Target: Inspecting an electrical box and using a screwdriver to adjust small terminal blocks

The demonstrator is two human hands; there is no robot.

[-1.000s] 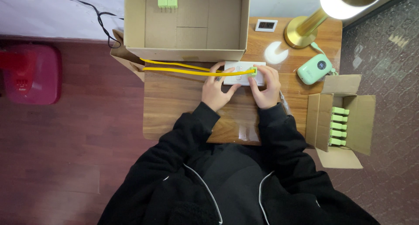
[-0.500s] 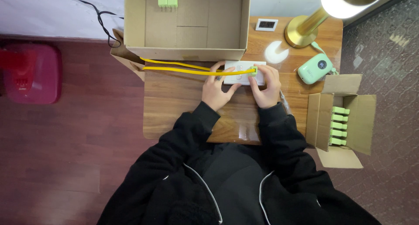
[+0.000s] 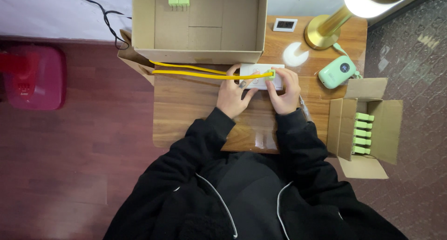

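The right hand [image 3: 283, 88] is pinching a small green plug [image 3: 271, 73] on a yellow cable [image 3: 205, 75], apparently seating it in the white rectangular socket strip [image 3: 260, 77] on the wooden table [image 3: 186, 105]; the left hand [image 3: 233, 92], fingers spread, is steadying the strip. Next comes a firm, straight push.
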